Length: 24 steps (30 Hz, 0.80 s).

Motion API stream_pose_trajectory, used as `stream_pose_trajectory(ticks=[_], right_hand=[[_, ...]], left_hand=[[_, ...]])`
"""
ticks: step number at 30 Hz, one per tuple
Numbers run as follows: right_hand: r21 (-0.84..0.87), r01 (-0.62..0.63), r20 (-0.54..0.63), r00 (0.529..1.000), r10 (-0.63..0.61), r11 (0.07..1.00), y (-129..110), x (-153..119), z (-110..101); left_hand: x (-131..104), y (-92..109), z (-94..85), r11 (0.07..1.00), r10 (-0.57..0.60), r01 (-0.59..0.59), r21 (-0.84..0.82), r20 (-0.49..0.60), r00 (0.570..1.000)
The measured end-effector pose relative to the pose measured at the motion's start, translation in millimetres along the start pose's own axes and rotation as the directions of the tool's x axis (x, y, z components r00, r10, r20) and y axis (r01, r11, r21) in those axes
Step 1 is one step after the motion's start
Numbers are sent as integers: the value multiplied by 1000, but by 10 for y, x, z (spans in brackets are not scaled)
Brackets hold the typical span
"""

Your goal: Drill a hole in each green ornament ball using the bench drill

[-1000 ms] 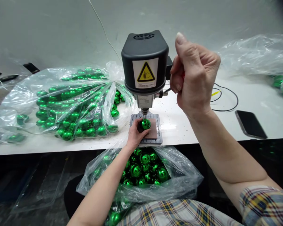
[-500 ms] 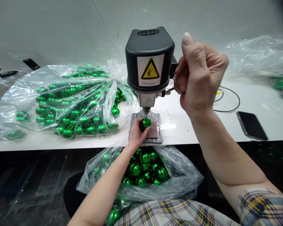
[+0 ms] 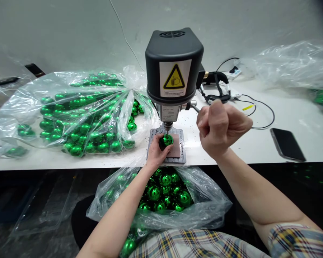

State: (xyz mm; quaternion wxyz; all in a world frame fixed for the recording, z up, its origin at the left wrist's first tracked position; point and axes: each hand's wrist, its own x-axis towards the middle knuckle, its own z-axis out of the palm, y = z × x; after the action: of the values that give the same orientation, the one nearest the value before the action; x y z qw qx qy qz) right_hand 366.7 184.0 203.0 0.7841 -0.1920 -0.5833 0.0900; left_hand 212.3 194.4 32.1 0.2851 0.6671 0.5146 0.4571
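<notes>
My left hand is closed around a shiny green ball, holding it on a brown pad on the grey base plate of a small drill press. The drill bit comes down to the top of the ball; whether it has entered I cannot tell. To the right of the press, my right hand is a fist around the end of the feed lever, whose grip is hidden by my fingers. An open plastic bag of green balls lies on my lap.
A large clear bag of green balls covers the table's left side. At right are a phone, a black cable, a black strap-like device and another plastic bag. Dark specks are scattered around the base plate.
My right hand has come down with the lever, uncovering the strap-like device behind. My left hand and the ball have stayed in place under the drill.
</notes>
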Motion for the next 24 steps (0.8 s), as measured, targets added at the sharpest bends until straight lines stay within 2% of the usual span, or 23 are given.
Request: stream_pose_trajectory(ticks=[4,10,12,14,15,17,19,20,22,24], right_hand=[[68,205,111,971,-212,976,144,-85,-76],[114,341,187,915,-357,933,217,-140,-104],[108,278,122,949,-290,955,166,-46,-38],[94,113,-37,993,-110,989,98,134,65],[103,23,-106,994,-12,994,67,245,121],[107,-137,-127,981,150,985,22,468,216],[99,-254,-86,961,262,962,4,636,267],[98,-295,-71,951,302,951,3,688,274],[106,-342,-45,936,348,934,10,731,266],[124,-352,-30,933,358,928,20,723,247]], left_hand=[[-4,-2,-2,1000,-2,2,-14,2,1000],[3,-10,-9,1000,2,-2,-24,-4,1000],[16,-16,9,999,-9,8,-41,-8,1000],[19,5,17,998,-28,27,-64,-13,1000],[9,34,5,997,-39,38,-70,-18,999],[-40,138,-76,998,-58,56,-29,-62,996],[-118,291,-245,993,-59,72,98,-126,990],[-154,374,-358,982,-59,80,172,-124,990],[-169,518,-612,959,-82,84,270,-18,996],[-53,590,-855,955,-86,48,293,119,989]])
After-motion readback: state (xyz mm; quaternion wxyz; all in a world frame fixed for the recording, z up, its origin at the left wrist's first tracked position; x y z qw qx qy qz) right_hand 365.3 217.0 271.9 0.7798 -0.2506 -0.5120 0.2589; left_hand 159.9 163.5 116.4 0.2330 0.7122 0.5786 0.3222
